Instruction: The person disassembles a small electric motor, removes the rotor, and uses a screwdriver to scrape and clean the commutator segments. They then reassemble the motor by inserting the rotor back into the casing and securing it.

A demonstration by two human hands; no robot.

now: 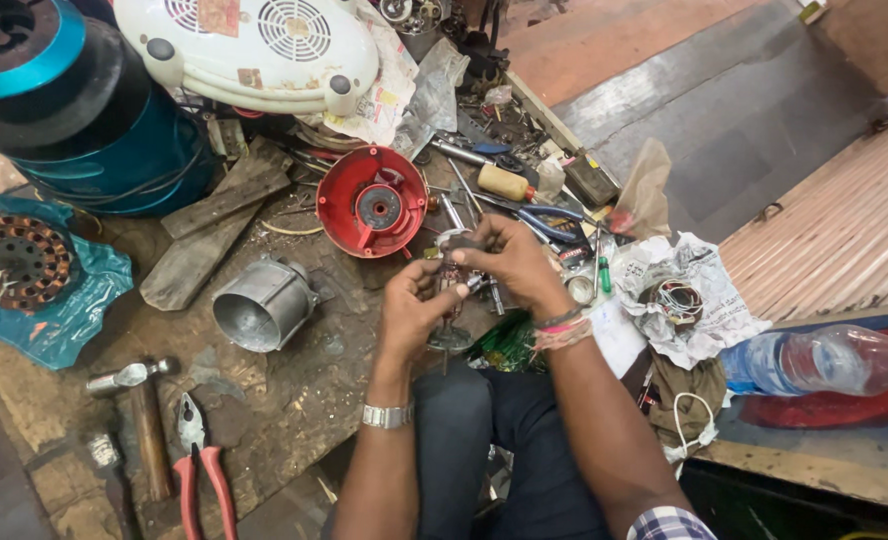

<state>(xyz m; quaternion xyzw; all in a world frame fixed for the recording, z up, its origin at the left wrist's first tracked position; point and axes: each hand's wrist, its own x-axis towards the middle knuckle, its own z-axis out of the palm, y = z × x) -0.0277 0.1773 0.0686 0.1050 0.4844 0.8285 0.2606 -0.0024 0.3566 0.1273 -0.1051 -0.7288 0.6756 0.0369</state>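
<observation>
My left hand (412,312) and my right hand (512,262) meet over my lap at the workbench's front edge, both closed on a small motor rotor (453,290) with a thin shaft pointing down. My right fingers pinch its upper end; my left fingers grip its side. A watch sits on my left wrist, bands on my right. Just beyond the hands lies a red round motor housing (371,203). A grey metal cylinder housing (262,304) lies to the left.
A hammer (140,402) and red-handled pliers (200,466) lie at the front left. A stator (16,262) rests on teal plastic, far left. Blue pliers (550,222), a wooden-handled screwdriver (500,182), crumpled paper with wire (680,300) and a plastic bottle (822,360) crowd the right.
</observation>
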